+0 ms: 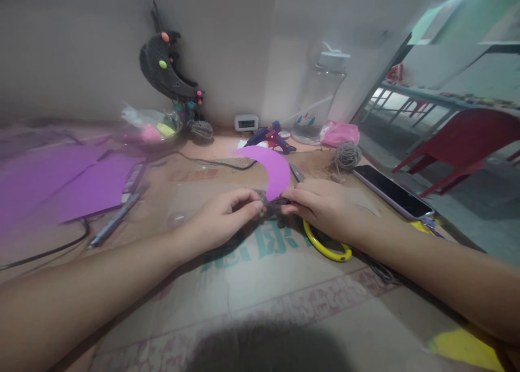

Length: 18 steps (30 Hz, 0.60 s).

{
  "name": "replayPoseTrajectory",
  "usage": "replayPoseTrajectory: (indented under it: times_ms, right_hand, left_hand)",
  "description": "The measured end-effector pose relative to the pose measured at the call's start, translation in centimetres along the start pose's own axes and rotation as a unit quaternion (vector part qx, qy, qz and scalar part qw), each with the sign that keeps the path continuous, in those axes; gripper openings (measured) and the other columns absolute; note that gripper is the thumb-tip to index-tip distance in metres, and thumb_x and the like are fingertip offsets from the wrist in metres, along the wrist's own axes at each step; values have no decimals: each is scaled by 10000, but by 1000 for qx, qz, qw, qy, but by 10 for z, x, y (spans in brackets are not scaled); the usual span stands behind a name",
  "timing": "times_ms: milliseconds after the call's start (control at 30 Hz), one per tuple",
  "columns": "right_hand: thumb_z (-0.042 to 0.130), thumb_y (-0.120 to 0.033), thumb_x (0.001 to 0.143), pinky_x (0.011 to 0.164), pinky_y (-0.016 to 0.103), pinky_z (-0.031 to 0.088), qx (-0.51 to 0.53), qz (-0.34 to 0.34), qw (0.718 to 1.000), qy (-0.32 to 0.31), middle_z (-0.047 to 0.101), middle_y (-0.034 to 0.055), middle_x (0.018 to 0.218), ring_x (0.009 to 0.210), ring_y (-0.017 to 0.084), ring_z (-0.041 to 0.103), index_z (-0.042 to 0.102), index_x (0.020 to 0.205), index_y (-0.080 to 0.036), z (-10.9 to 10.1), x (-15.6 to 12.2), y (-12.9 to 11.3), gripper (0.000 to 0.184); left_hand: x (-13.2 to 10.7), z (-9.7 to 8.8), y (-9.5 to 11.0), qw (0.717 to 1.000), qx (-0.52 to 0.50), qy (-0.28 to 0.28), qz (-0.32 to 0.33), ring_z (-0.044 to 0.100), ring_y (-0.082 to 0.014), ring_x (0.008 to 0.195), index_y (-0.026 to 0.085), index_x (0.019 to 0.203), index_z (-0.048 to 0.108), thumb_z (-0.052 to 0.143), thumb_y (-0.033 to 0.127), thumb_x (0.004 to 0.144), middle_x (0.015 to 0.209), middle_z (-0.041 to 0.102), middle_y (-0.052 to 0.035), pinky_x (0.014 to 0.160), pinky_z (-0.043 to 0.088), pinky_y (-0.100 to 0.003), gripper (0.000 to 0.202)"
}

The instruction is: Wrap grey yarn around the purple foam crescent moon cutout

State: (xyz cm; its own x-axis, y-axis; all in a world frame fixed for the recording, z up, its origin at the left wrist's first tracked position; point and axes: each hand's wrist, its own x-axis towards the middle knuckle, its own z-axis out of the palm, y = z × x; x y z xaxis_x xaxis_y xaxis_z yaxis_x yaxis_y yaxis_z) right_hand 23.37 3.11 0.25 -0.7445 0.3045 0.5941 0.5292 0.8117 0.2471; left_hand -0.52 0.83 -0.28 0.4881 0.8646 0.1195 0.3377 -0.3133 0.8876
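A purple paper crescent moon (280, 169) stands out above my fingertips, its lower tip between my two hands. My left hand (239, 212) pinches grey yarn (271, 201) at that tip. From the other side, my right hand (320, 204) has its fingers closed at the crescent's lower end and the same yarn. Exactly how the yarn passes around the paper is hidden by my fingers. Under my right hand lie scissors with a yellow handle (325, 247); their blades are mostly covered.
Cardboard (244, 307) covers the table. Purple sheets (89, 182) and a pen (114, 220) lie left. Behind are a glue gun (272, 138), a small clock (246, 123) and a bottle (319, 98). A yarn ball (347, 155) and phone (394, 192) are right. A dark crescent decoration (162, 69) hangs on the wall.
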Motion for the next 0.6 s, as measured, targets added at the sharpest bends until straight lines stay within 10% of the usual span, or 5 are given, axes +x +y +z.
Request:
replayPoseTrajectory:
  times_ms: [600]
  right_hand:
    - [441, -482, 987, 596, 264, 371, 19, 46, 998, -35, 686, 59, 711, 671, 159, 609, 692, 965, -133, -1, -3, -2, 430]
  left_hand:
    - [2, 0, -3, 999, -42, 18, -18, 471, -124, 678, 174, 755, 527, 469, 356, 943, 711, 517, 27, 652, 371, -247, 268]
